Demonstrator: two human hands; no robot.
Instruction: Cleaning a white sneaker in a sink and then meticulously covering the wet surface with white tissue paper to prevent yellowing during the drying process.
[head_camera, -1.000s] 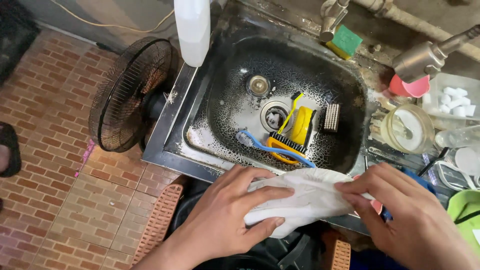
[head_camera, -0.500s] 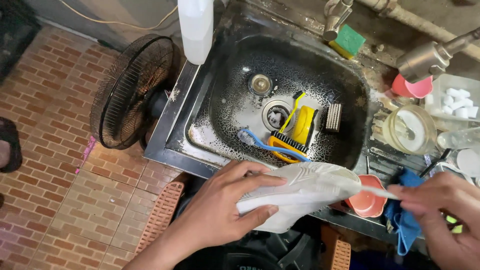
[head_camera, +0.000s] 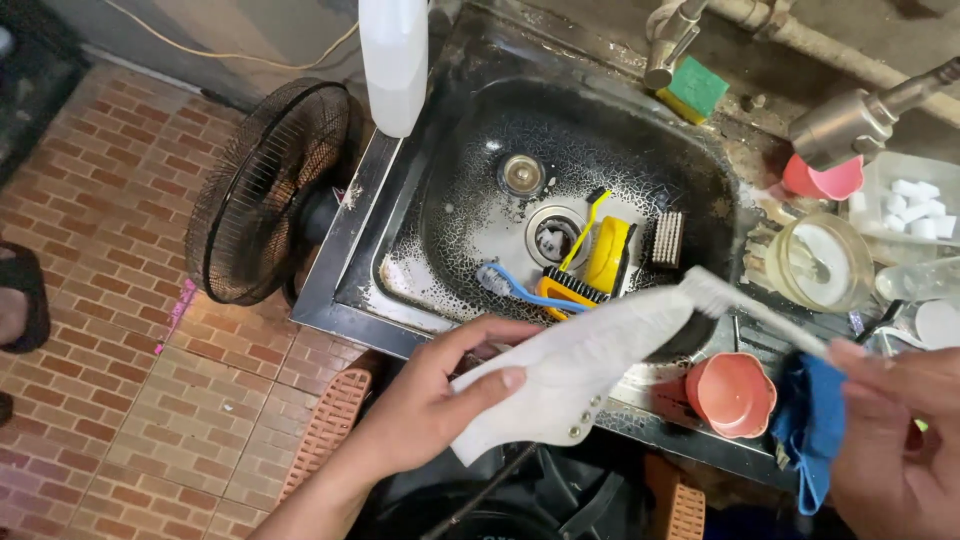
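Head view: the left hand (head_camera: 420, 410) holds a white shoe (head_camera: 570, 360) over the front edge of the sink (head_camera: 400, 190), its grip closed around the heel end, thumb lying across the top and fingers curled beneath, so the shoe points up and to the right over the basin's front rim. The right hand (head_camera: 895, 440) now sits well off to the right, clenched on the handle of a toothbrush (head_camera: 750, 310) together with a bunched blue cloth (head_camera: 810, 420); the white bristle head rests at the shoe's toe. A second ago both hands were pressed on the shoe; half a second ago the right hand had pulled away to the right with the cloth. Since then it has drawn farther out, and the brush now meets the toe, which suggests that scrubbing is in hand rather than plain holding. The shoe itself has swung from lying across the rim to slanting towards the brush. Just beneath the toe a pink cup (head_camera: 732, 392) stands on the sink's front ledge. In the basin lie a yellow scrubbing brush (head_camera: 600, 262) and a blue toothbrush (head_camera: 520, 290), unmoved; a black fan (head_camera: 270, 190) stands on the brick floor to the left.
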